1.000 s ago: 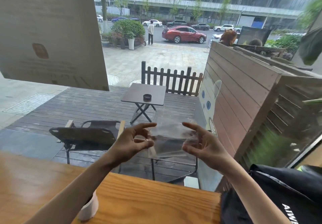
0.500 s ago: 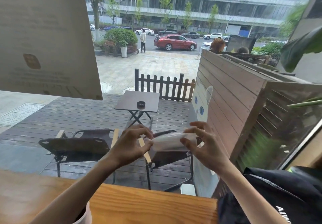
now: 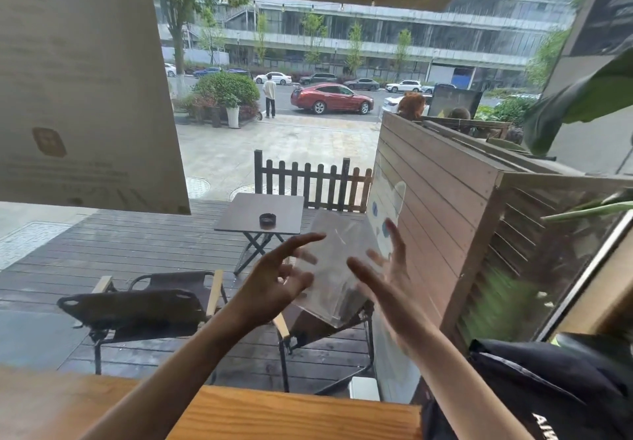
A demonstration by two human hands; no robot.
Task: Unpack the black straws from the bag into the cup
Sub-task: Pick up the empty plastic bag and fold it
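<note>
A clear plastic bag (image 3: 334, 268) hangs flat and upright between my two raised hands, above the far edge of the wooden counter (image 3: 291, 415). It looks empty; I see no black straws in it. My left hand (image 3: 274, 285) is on the bag's left side with fingers spread and straight, some showing through the plastic. On the right side is my right hand (image 3: 383, 278), thumb in front and straight fingers behind. Motion blur hides the exact contact. No cup is in view.
A black fabric item with white lettering (image 3: 548, 391) lies at the counter's right end. Beyond the window are a deck with folding chairs (image 3: 144, 306), a small table (image 3: 260, 213) and a wooden slatted planter wall (image 3: 445, 200).
Half a second ago both hands pinched the bag folded into a narrow strip. Now the bag is spread out flat, both hands have opened, and the view has tilted up, losing the white cup.
</note>
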